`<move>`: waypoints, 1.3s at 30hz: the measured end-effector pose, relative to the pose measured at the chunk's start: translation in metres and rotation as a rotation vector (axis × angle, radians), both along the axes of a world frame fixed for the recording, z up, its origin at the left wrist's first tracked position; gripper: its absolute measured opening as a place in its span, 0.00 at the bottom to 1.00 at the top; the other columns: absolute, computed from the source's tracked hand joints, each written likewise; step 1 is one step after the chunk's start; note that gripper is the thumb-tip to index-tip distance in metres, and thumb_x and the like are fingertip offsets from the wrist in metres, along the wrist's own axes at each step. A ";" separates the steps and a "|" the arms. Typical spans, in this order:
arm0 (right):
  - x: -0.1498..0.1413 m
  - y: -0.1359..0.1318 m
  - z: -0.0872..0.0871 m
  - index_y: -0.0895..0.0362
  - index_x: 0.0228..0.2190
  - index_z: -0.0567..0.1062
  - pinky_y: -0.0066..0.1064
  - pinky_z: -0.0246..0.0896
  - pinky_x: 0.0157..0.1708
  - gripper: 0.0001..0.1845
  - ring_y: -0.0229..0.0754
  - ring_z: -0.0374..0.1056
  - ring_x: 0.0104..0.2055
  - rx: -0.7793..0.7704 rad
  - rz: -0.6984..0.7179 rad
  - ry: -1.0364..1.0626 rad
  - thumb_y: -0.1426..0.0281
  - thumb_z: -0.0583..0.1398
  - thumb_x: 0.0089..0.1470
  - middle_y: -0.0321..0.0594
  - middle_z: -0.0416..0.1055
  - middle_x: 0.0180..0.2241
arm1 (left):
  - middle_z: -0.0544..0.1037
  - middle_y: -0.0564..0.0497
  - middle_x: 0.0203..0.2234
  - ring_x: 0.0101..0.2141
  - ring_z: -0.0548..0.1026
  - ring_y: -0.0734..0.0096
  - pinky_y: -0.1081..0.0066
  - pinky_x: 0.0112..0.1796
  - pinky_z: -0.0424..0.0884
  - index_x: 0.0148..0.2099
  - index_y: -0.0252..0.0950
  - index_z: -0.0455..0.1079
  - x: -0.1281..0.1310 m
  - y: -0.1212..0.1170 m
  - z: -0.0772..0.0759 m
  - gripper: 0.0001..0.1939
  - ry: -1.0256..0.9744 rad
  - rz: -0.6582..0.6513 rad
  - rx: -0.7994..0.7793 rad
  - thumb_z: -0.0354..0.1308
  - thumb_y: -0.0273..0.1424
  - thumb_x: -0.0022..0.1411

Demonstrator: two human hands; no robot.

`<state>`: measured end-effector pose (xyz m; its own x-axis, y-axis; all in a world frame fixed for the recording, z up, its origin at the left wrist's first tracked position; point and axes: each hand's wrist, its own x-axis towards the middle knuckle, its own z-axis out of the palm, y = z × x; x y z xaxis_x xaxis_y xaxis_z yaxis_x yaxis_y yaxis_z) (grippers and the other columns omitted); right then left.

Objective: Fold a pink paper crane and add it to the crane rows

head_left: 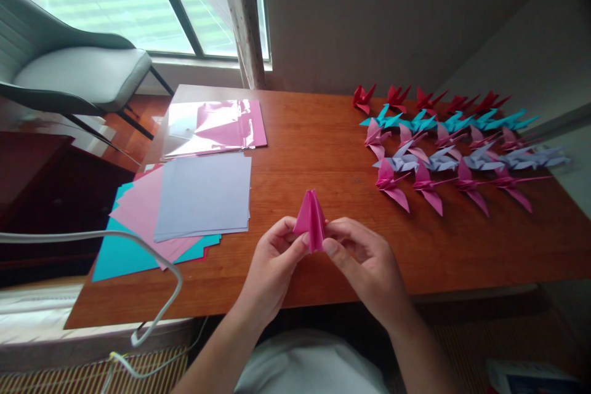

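Note:
A partly folded pink paper piece (310, 218) stands upright between my two hands just above the wooden table (323, 141). My left hand (272, 261) pinches its lower left side with thumb and fingers. My right hand (364, 258) pinches its lower right side, thumb pressed against the paper. Both hands are closed on it near the table's front edge.
Rows of finished paper cranes (455, 141) in red, teal, pink and lilac lie at the right. A stack of flat paper sheets (184, 203) and a shiny plastic sleeve (215, 126) lie at the left. A white cable (138, 258) loops at front left; a grey chair (74, 74) stands by the window.

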<state>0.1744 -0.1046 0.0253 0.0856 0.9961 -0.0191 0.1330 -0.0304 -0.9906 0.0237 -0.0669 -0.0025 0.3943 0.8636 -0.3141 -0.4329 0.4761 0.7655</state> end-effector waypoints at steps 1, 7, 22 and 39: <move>0.000 0.000 -0.001 0.52 0.42 0.81 0.32 0.68 0.39 0.09 0.43 0.73 0.41 -0.007 0.003 0.015 0.64 0.62 0.62 0.39 0.78 0.40 | 0.78 0.51 0.33 0.36 0.75 0.72 0.75 0.41 0.70 0.40 0.35 0.76 0.000 0.000 0.000 0.09 0.003 0.000 0.000 0.69 0.33 0.60; 0.001 0.002 -0.003 0.52 0.42 0.80 0.30 0.66 0.36 0.10 0.42 0.72 0.40 -0.070 0.018 0.091 0.63 0.62 0.62 0.39 0.77 0.39 | 0.79 0.51 0.34 0.37 0.74 0.73 0.75 0.42 0.69 0.40 0.35 0.75 -0.001 0.000 -0.001 0.08 0.004 -0.009 -0.002 0.68 0.33 0.61; -0.001 0.001 -0.015 0.55 0.34 0.80 0.33 0.68 0.36 0.09 0.43 0.72 0.35 0.009 -0.140 -0.049 0.65 0.61 0.62 0.39 0.75 0.30 | 0.80 0.51 0.33 0.37 0.77 0.69 0.75 0.39 0.72 0.39 0.36 0.77 0.001 -0.001 0.009 0.06 0.223 0.125 0.168 0.69 0.31 0.59; 0.007 0.004 -0.025 0.52 0.34 0.82 0.32 0.72 0.38 0.04 0.41 0.74 0.36 -0.011 -0.044 0.288 0.66 0.66 0.57 0.37 0.79 0.32 | 0.83 0.48 0.31 0.33 0.77 0.66 0.73 0.35 0.72 0.38 0.37 0.81 -0.004 -0.005 0.016 0.08 0.267 -0.009 0.198 0.67 0.36 0.61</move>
<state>0.1813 -0.1001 -0.0002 0.1184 0.9912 -0.0597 -0.1553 -0.0409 -0.9870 0.0192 -0.0720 0.0134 0.3283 0.9152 -0.2339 -0.2007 0.3095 0.9295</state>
